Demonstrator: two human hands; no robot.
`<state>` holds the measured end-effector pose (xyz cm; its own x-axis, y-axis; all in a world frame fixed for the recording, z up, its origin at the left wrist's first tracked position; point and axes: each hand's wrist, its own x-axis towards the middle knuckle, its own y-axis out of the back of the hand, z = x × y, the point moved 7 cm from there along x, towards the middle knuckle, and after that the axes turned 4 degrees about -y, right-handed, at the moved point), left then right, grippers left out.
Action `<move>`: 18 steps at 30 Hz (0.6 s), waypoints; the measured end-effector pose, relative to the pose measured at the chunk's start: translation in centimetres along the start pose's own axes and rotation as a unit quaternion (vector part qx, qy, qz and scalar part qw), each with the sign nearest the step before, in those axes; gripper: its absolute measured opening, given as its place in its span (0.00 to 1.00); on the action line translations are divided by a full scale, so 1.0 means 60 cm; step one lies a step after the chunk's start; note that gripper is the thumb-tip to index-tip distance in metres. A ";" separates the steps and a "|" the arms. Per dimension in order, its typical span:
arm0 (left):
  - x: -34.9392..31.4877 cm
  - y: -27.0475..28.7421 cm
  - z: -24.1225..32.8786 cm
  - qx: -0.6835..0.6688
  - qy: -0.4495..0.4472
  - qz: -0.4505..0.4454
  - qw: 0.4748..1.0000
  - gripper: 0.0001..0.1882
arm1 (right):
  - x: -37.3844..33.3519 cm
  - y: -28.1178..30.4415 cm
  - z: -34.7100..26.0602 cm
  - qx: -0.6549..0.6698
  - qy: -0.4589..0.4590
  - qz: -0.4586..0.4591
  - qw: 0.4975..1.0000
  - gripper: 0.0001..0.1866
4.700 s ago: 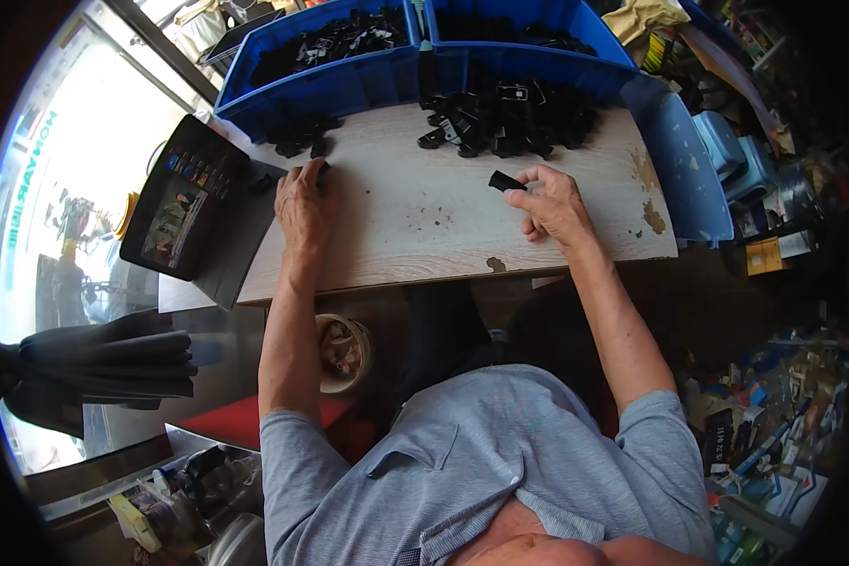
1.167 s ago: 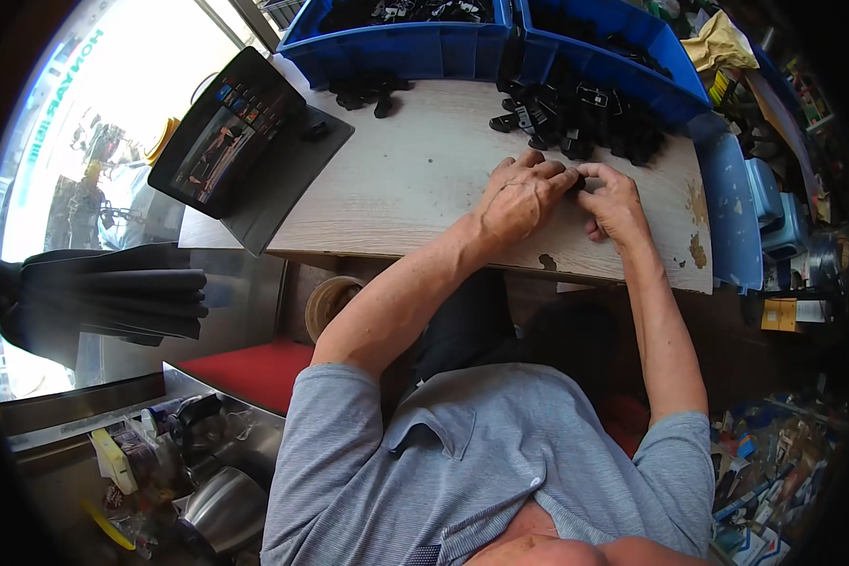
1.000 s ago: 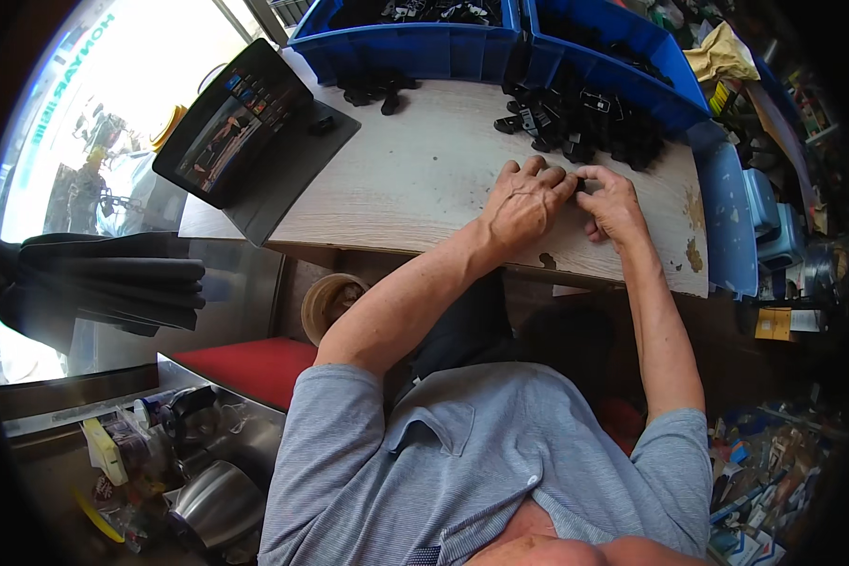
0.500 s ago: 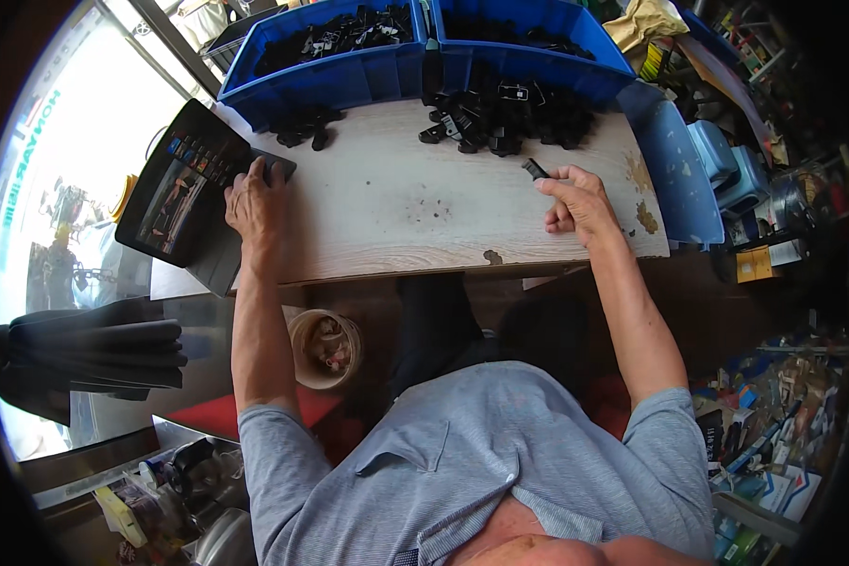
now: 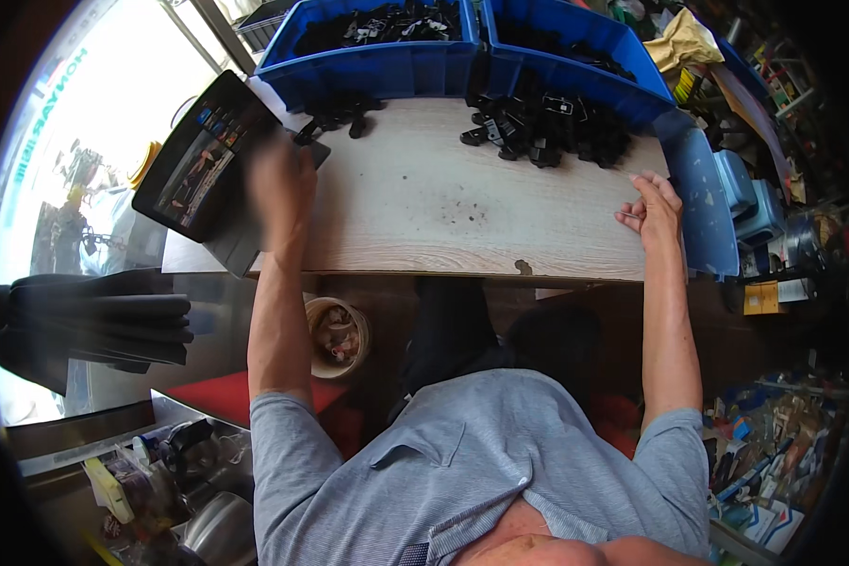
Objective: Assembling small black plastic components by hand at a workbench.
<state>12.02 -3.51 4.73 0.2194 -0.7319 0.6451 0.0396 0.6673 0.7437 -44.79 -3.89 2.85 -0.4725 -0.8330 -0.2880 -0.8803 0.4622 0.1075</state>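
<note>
Pale wood-grain worktable (image 5: pixel 396 217) in head view, black plastic parts (image 5: pixel 557 130) heaped before right blue bin (image 5: pixel 618 90), smaller cluster (image 5: pixel 344 115) by left blue bin (image 5: pixel 377 75), blurred left hand (image 5: pixel 281 189) near propped tablet (image 5: pixel 193 165), finger state can't tell, right hand (image 5: pixel 656 209) at right edge, fingers half-curled, any pinch unclear

The person's L hand (image 5: pixel 278 189) is blurred, near the tablet (image 5: pixel 198 174), which stands tilted at the L side of the table (image 5: pixel 396 208). R hand (image 5: pixel 656 209) is at the table's R edge, w/ bent fingers, close to a light-blue bin (image 5: pixel 707 203); if either hand holds sth. is not clear. Two dark-blue bins (image 5: pixel 373 77) w/ black parts stand at the far side; in front of the R one lies a big pile of black parts (image 5: pixel 547 132), in front of the L one, a smaller group (image 5: pixel 349 111).
</note>
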 end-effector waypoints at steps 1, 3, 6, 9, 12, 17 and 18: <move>0.006 0.002 -0.001 -0.005 0.011 0.010 1.000 0.16 | -0.009 -0.022 0.000 -0.019 0.002 -0.039 0.999 0.23; 0.010 -0.014 0.002 0.012 0.013 -0.065 0.998 0.17 | -0.025 -0.059 0.003 -0.021 0.009 -0.069 0.997 0.25; 0.008 -0.034 -0.005 0.004 -0.007 -0.085 0.996 0.15 | -0.045 -0.117 0.002 -0.067 0.018 -0.136 0.988 0.27; 0.008 -0.035 -0.022 -0.024 -0.004 -0.040 0.999 0.15 | -0.062 -0.168 0.001 -0.109 0.030 -0.183 0.977 0.29; 0.026 -0.019 -0.025 -0.021 -0.012 0.057 0.998 0.17 | -0.066 -0.194 -0.001 -0.127 0.040 -0.195 0.972 0.29; 0.059 -0.080 -0.002 -0.018 -0.061 -0.111 0.992 0.16 | -0.052 -0.205 0.002 -0.165 0.063 -0.179 0.968 0.25; 0.060 -0.088 -0.002 -0.020 -0.058 -0.096 0.993 0.15 | -0.046 -0.207 0.006 -0.173 0.064 -0.178 0.967 0.22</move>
<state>12.73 -9.63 3.08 0.0899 -0.8557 0.5096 0.1098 0.5171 0.8489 -32.52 -7.23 2.00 -0.1197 -0.9613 -0.2481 -0.9392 0.0286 0.3423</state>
